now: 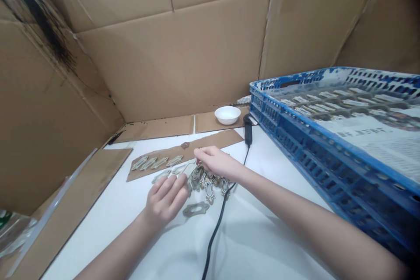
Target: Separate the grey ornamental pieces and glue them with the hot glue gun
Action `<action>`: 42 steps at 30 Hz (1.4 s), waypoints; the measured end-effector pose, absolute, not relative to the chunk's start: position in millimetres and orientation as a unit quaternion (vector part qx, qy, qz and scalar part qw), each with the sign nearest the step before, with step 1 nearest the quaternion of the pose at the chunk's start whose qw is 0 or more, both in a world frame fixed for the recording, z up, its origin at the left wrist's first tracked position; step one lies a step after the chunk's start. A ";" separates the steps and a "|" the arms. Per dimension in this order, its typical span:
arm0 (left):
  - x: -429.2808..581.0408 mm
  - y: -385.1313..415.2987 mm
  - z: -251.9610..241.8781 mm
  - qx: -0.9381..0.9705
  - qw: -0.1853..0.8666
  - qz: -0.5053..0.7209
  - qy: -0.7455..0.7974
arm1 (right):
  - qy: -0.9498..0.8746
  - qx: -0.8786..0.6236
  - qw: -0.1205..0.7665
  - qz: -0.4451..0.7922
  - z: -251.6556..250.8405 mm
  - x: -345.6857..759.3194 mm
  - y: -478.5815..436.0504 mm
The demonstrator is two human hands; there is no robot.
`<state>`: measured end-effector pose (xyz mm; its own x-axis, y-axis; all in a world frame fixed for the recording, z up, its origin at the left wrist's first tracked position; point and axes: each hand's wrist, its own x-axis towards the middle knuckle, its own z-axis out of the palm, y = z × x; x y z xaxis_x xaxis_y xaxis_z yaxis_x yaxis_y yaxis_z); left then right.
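Observation:
My left hand (167, 197) is closed, with its fingers curled round the lower end of a pale ornate metal plate (189, 169). Close by on the right, my right hand (216, 162) pinches thumb and fingers together at that plate's upper end; what sits in the pinch is too small to make out. Beneath and beside the right hand lies a pile of ornate openwork metal plates (209, 189). One loose openwork plate (196, 209) rests on the white table (262, 236) nearer to me. Several more plates (159, 163) lie in a row on a cardboard strip (216, 141).
A black corded tool (248, 131) lies beyond my right hand, its cable (215, 232) running toward me past the pile. Behind stands a white bowl (227, 115). On the right, a blue crate (288, 135) holds newspaper and rows of similar plates. Cardboard walls (197, 52) enclose the table.

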<state>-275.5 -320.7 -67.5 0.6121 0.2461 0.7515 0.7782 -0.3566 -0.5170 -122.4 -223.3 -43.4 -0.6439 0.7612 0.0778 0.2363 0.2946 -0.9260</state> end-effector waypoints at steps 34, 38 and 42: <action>-366.4 -270.3 -88.0 -0.643 0.186 -0.270 -0.692 | -0.452 -0.328 0.250 0.791 -52.6 -126.2 -207.3; -366.9 -253.3 -86.3 -0.642 0.156 -0.254 -0.707 | -0.469 -0.319 0.263 0.781 -48.8 -122.8 -209.3; -362.0 -232.7 -85.3 -0.658 0.119 -0.235 -0.706 | -0.495 -0.310 0.259 0.769 -45.7 -119.4 -212.2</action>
